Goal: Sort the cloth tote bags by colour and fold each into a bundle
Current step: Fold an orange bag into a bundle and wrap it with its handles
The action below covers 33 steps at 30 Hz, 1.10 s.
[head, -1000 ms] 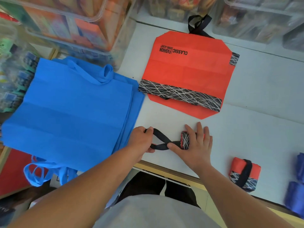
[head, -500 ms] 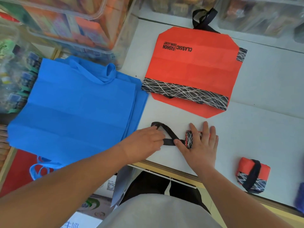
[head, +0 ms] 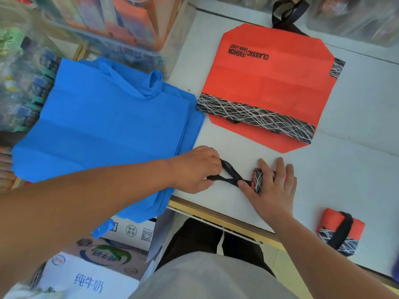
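Head view, the only one you have: your right hand (head: pixel 275 187) lies flat on the rolled red bundle (head: pixel 259 180) near the front edge of the white table (head: pixel 356 169). Its fingers (head: pixel 280 169) are straight and spread over the roll, pressing it down rather than gripping. The thumb tip touches the black strap (head: pixel 230 176) just where it leaves the roll. Most of the bundle is hidden under your palm; only its patterned left end shows. Your left hand (head: pixel 194 169) sits to the left of it, fingers curled round the far end of the strap loop and pinching it.

The relation that matters is this. The strap runs leftward from the bundle, roughly along the table's front edge, and crosses over itself once between your two hands, so the loop carries a twist. The loop's end is in the left hand and the roll is under the right, with the two near but apart.

The finished bundle (head: pixel 341 230) off to your right has its strap drawn round its middle. Judging by that, the loop probably has to travel rightward and over the roll. That makes the left hand the mover and the right hand the anchor. Your right fingers lie in the loop's path, so expect to free them carefully or the roll may spring open.

The flat red bag (head: pixel 269 87) lies further back on the table. The blue bags (head: pixel 108 130) are stacked to the left, overhanging the edge. Neither is in hand.
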Available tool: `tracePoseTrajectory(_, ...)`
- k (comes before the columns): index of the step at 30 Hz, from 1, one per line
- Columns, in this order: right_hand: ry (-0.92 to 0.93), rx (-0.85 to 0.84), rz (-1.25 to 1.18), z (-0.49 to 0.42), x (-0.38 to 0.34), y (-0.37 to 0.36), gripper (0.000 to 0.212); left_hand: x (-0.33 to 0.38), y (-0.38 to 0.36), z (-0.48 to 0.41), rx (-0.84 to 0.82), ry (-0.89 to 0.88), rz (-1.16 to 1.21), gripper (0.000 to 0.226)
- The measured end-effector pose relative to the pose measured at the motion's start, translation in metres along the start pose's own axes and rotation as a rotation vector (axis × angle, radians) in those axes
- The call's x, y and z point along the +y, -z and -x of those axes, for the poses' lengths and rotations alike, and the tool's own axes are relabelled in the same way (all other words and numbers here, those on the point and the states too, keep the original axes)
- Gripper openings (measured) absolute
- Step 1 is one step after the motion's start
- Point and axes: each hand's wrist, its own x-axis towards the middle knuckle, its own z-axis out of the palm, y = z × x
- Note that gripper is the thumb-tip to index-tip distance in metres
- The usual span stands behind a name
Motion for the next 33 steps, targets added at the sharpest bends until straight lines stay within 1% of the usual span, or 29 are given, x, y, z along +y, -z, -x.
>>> tracePoseTrajectory(2, -0.007, -0.019, 0.004, 0.000, 0.000, 0.002, 0.089, 0.009, 0.002, 0.009, -0.086, 0.191, 0.257, 0.019)
tracePoseTrajectory(3, -0.009, -0.023, 0.001, 0.000, 0.000, 0.002, 0.088, 0.014, 0.001, 0.011, -0.086, 0.265, 0.313, 0.019)
tracePoseTrajectory(4, -0.009, -0.030, -0.001, 0.000, 0.000, 0.002, 0.088, 0.020, 0.000, 0.013, -0.053, 0.328, 0.372, 0.018)
tracePoseTrajectory(7, -0.011, -0.044, -0.029, -0.001, -0.001, 0.004, 0.086, 0.029, -0.004, 0.006, 0.151, 0.534, 0.645, 0.011)
tracePoseTrajectory(8, -0.017, -0.045, -0.049, -0.001, -0.002, 0.006, 0.085, 0.030, -0.006, 0.001, 0.212, 0.600, 0.741, 0.012)
tracePoseTrajectory(10, -0.029, -0.060, -0.086, 0.000, -0.002, 0.009, 0.089, 0.036, -0.012, -0.007, 0.280, 0.742, 0.882, 0.018)
tracePoseTrajectory(13, -0.038, -0.069, -0.123, 0.003, -0.004, 0.013, 0.102, 0.049, -0.025, -0.017, 0.286, 0.999, 0.983, 0.029)
tracePoseTrajectory(16, -0.068, -0.079, -0.076, 0.004, -0.010, 0.014, 0.109, 0.062, -0.035, -0.022, 0.284, 1.214, 0.989, 0.032)
tracePoseTrajectory(18, -0.094, -0.049, -0.046, 0.007, -0.014, 0.013, 0.108, 0.067, -0.039, -0.023, 0.282, 1.293, 0.980, 0.030)
tracePoseTrajectory(20, -0.097, 0.005, -0.035, 0.008, -0.017, 0.010, 0.107, 0.068, -0.039, -0.022, 0.274, 1.315, 0.970, 0.027)
tracePoseTrajectory(22, -0.106, 0.035, -0.043, 0.008, -0.019, 0.008, 0.105, 0.067, -0.037, -0.020, 0.314, 1.330, 0.963, 0.027)
tracePoseTrajectory(23, -0.116, 0.037, -0.048, 0.007, -0.020, 0.007, 0.104, 0.064, -0.036, -0.019, 0.349, 1.321, 0.931, 0.028)
tracePoseTrajectory(24, -0.127, 0.037, -0.050, 0.007, -0.021, 0.007, 0.104, 0.062, -0.035, -0.017, 0.381, 1.284, 0.847, 0.028)
tracePoseTrajectory(25, -0.137, 0.039, -0.049, 0.006, -0.022, 0.006, 0.104, 0.060, -0.035, -0.014, 0.403, 1.201, 0.705, 0.026)
tracePoseTrajectory(26, -0.141, 0.045, -0.046, 0.005, -0.023, 0.006, 0.105, 0.059, -0.035, -0.010, 0.434, 1.066, 0.545, 0.023)
tracePoseTrajectory(28, -0.139, 0.058, -0.043, 0.004, -0.024, 0.005, 0.105, 0.053, -0.038, -0.003, 0.498, 0.657, 0.309, 0.016)
tracePoseTrajectory(29, -0.138, 0.062, -0.042, 0.004, -0.024, 0.004, 0.105, 0.049, -0.039, 0.001, 0.451, 0.445, 0.236, 0.011)
tracePoseTrajectory(30, -0.137, 0.067, -0.041, 0.004, -0.024, 0.004, 0.105, 0.046, -0.041, 0.004, 0.352, 0.282, 0.175, 0.017)
tracePoseTrajectory(31, -0.135, 0.074, -0.040, 0.004, -0.023, 0.003, 0.105, 0.042, -0.042, 0.009, 0.224, 0.195, 0.128, 0.029)
tracePoseTrajectory(32, -0.131, 0.079, -0.038, 0.004, -0.023, 0.003, 0.105, 0.037, -0.042, 0.014, 0.106, 0.172, 0.105, 0.038)
tracePoseTrajectory(33, -0.127, 0.080, -0.035, 0.004, -0.022, 0.003, 0.105, 0.030, -0.042, 0.020, 0.029, 0.172, 0.098, 0.041)
